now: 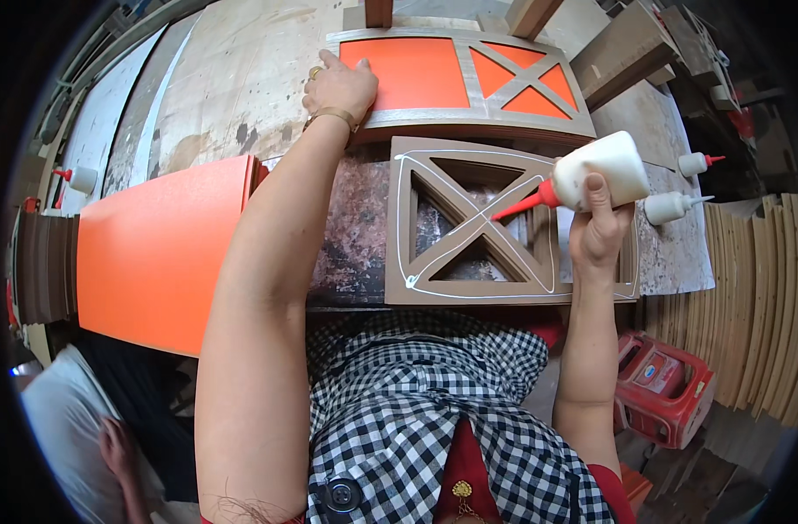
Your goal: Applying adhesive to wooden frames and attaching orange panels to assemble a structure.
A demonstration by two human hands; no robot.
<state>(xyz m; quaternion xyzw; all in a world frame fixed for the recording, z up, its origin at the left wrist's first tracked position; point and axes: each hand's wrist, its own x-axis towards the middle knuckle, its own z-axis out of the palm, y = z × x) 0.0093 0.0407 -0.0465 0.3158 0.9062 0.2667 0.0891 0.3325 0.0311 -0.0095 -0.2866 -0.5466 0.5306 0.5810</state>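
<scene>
My right hand [601,223] grips a white glue bottle [610,170] tilted on its side. Its red nozzle points left and down, with the tip at the middle of the X on a brown cut-out frame [400,223]. A thin white glue line runs around that frame and along part of the X; more identical frames lie stacked under it. Farther off, my left hand [339,87] is closed over the left end of an orange panel [416,74] with a grey frame on it, thumb on top and fingers at the edge. That panel tops a stack.
A stack of orange boards [158,249] sits at the left. Small glue bottles stand at the left [82,180] and lie at the right [665,208]. Wooden posts [630,65] rise behind the panel. A red plastic stool [665,389] and stacked boards [757,297] are at right; another person [84,437] is lower left.
</scene>
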